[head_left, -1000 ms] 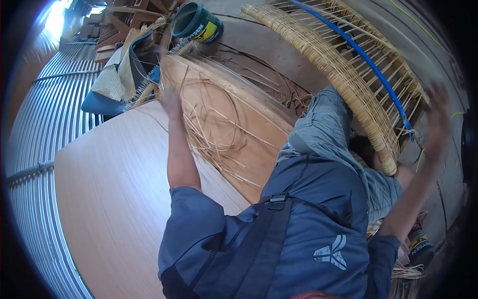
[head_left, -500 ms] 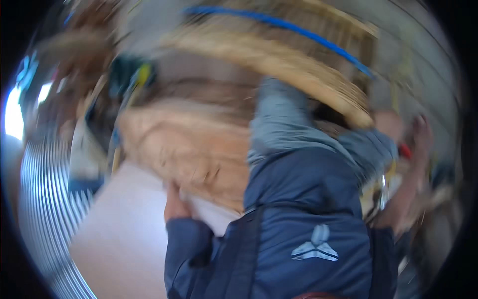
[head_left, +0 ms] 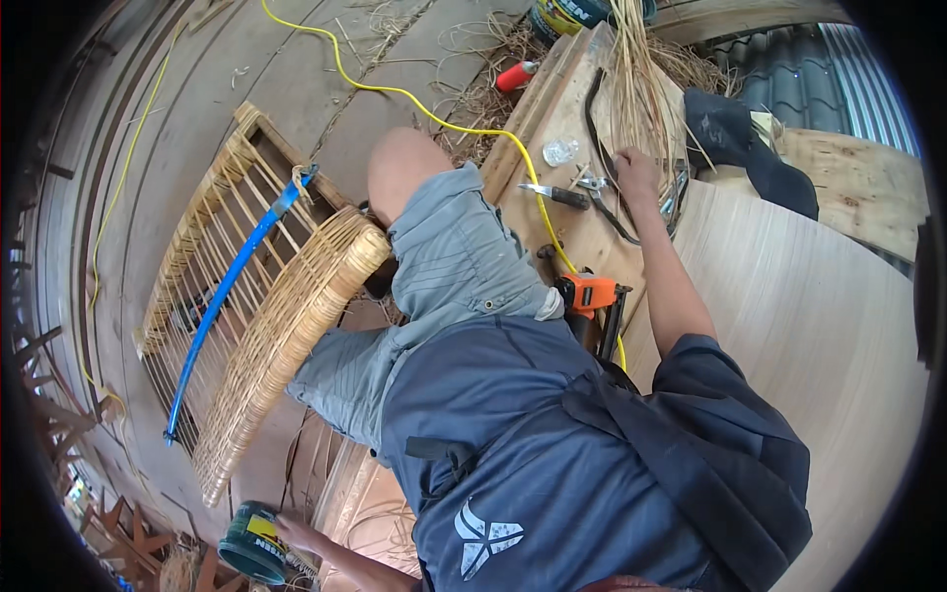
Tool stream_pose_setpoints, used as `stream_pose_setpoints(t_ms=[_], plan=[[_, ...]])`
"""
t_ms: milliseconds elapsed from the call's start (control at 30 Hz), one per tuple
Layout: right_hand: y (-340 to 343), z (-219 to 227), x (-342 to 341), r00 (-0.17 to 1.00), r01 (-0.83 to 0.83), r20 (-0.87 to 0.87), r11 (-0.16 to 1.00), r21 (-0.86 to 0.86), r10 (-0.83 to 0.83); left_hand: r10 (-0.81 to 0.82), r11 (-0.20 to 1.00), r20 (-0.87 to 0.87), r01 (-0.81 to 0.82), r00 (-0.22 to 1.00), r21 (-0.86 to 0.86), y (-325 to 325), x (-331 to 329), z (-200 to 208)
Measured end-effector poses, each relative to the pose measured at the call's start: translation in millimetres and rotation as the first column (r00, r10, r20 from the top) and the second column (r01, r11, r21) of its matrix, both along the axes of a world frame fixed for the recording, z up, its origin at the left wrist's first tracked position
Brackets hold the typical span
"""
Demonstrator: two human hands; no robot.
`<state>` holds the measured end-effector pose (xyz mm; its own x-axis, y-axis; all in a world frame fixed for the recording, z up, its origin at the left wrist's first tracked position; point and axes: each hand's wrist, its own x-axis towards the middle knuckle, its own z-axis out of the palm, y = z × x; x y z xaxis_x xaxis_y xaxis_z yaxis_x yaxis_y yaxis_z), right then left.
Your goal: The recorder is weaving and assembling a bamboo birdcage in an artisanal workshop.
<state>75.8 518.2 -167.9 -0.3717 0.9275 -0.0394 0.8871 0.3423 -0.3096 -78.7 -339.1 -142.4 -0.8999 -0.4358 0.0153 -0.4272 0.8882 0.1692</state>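
At the lower left, my left hand (head_left: pixel 296 534) closes at the side of a tilted green tub (head_left: pixel 253 544) with a yellow label. My right hand (head_left: pixel 635 176) is closed over the wooden bench at the upper right, beside a loose bundle of pale cane strands (head_left: pixel 641 84). What it grips, if anything, is hidden. A black strip (head_left: pixel 595 109) curves past its fingers. Close by lie a knife with a dark handle (head_left: pixel 557 194) and a small clear plastic piece (head_left: pixel 560 151). A woven cane frame (head_left: pixel 296 321) with a blue strap (head_left: pixel 232 281) rests against my legs.
An orange-and-black power tool (head_left: pixel 590 293) lies beside my hip, with a yellow hose (head_left: pixel 446 122) crossing floor and bench. A red bottle (head_left: pixel 516 76) and another green tub (head_left: pixel 564 18) are at the far side. A smooth board (head_left: pixel 789 296) spans the right; a black cap (head_left: pixel 755 153) rests beyond.
The view has swung sharply and sharpened from blur. My left hand has gone from the board's edge to the green tub. My right hand is now at the bench by the cane strands.
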Motion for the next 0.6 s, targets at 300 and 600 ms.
stream_pose_setpoints(t_ms=[300, 600], plan=[[6.1, -27.8, -0.9, 0.884, -0.036, 0.453, 0.983, -0.182, 0.116, -0.01, 0.637, 0.562, -0.428, 0.827, 0.641, 227.0, -99.2, 3.6], [20.1, 14.6, 11.4, 0.846, -0.047, -0.323, 0.544, -0.837, -0.424, 0.068, -0.194, 0.314, -0.296, 0.947, 0.935, 285.9, -79.0, -60.6]])
